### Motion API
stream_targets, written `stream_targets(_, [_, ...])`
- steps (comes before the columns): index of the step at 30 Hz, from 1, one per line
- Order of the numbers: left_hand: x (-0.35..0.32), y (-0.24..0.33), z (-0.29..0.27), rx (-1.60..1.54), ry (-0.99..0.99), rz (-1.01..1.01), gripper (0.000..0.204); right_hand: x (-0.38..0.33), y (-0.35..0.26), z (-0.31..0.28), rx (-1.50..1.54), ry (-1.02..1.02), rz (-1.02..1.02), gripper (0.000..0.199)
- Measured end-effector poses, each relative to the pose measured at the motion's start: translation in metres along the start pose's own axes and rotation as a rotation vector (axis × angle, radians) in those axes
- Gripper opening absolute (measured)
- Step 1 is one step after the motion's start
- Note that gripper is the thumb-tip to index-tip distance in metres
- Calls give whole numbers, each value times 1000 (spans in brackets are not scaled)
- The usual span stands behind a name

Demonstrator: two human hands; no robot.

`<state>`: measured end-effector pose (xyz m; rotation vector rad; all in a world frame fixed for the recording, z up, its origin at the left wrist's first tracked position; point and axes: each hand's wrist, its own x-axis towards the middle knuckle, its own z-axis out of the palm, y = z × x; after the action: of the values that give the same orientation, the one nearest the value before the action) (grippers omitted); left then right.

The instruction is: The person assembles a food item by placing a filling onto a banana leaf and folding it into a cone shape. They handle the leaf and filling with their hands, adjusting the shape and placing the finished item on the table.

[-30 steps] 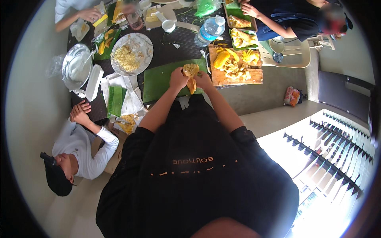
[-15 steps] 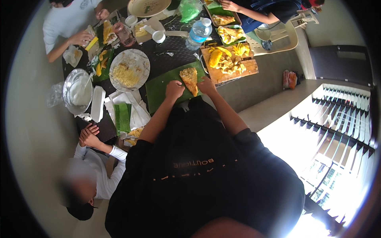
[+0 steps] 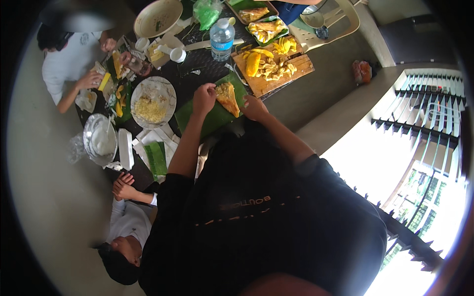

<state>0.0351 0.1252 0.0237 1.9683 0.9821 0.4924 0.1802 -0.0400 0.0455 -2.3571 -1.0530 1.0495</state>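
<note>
A folded, browned triangular crepe [image 3: 227,97] lies on a green banana leaf [image 3: 197,123] in front of me, its narrow tip pointing toward my body. My left hand [image 3: 204,100] is beside the crepe's wide far end, its fingers closed in a pinch close to that corner. On the other side, my right hand [image 3: 254,108] is by the crepe's lower right edge with its fingers curled closed. What either hand pinches is too small to make out.
Beyond the leaf stand a water bottle [image 3: 222,41] and a wooden board [image 3: 276,81] with cut yellow fruit. Leftward are a marbled plate [image 3: 170,98] with yellow shreds and a bowl of white cream [image 3: 101,143]. Two people sit at the left; filled trays [image 3: 237,7] lie at the back.
My left hand has moved up along the crepe toward its wide end, its fist giving way to a pinch. My right hand stays beside the crepe. The whole view has shifted slightly.
</note>
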Motion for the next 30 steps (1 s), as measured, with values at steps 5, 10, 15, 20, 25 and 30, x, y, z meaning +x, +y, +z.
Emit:
stream_targets(5, [46,0,1,204,-191,127,17,-5,-1,19,-42,1,-15,56])
stream_targets(10, [69,0,18,379,-446,193,18,-8,-5,24,-28,0,17,55])
stream_targets(15, [82,2,26,460,-552,209,14,-6,0,24,9,23,24,55])
stream_targets(20, [87,8,28,486,-631,157,12,-1,6,27,33,13,23,56])
stream_targets(25, [78,18,23,469,-502,268,14,3,7,26,18,8,-17,57])
stream_targets(30, [72,27,23,523,-549,148,13,5,1,18,21,-54,-4,57])
